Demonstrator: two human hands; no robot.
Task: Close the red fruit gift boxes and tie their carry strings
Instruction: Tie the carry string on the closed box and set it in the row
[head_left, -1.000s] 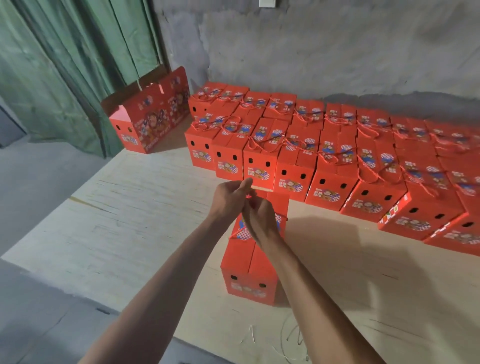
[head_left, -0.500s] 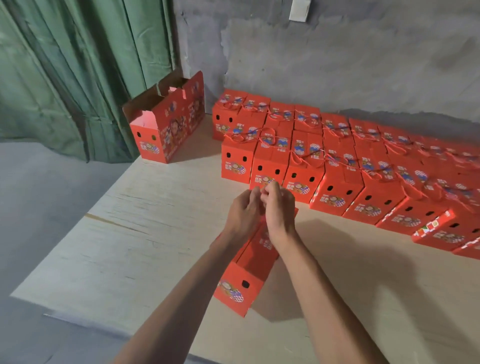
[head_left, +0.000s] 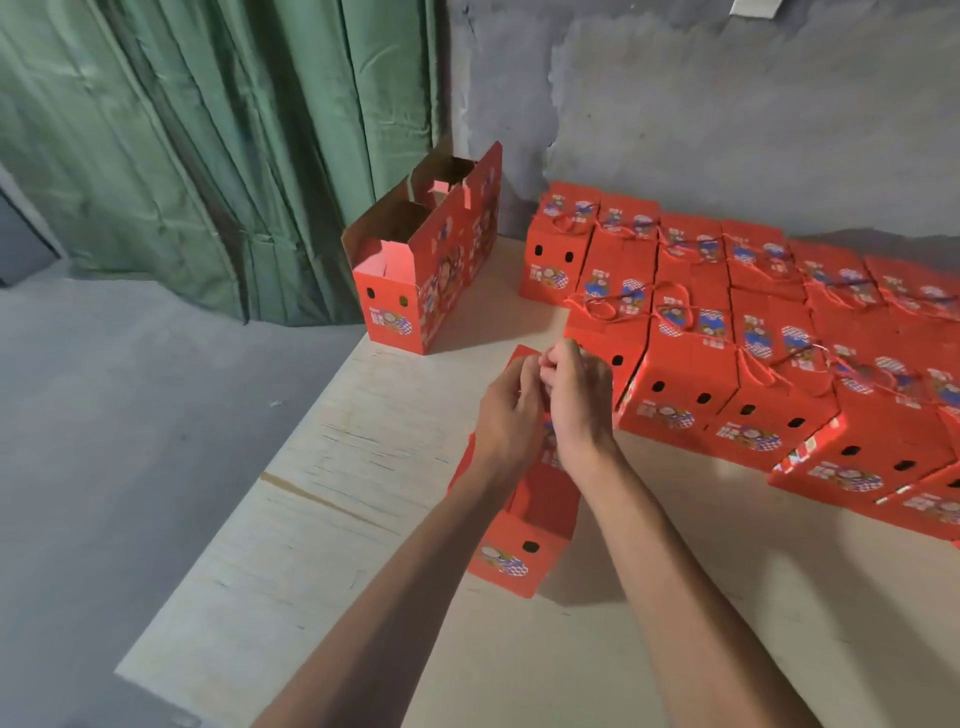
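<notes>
So both forearms reached out over the plywood table (head_left: 363, 519), with the left hand (head_left: 511, 410) and right hand (head_left: 579, 400) knuckle to knuckle, fingers curled and pinching at something between them. Probably the string, but it was too hidden to tell. Right under the hands sat the red gift box (head_left: 514, 556). Right of the hands were the closed boxes (head_left: 727, 332) in rows, and ahead-left stood an open box (head_left: 415, 270).
</notes>
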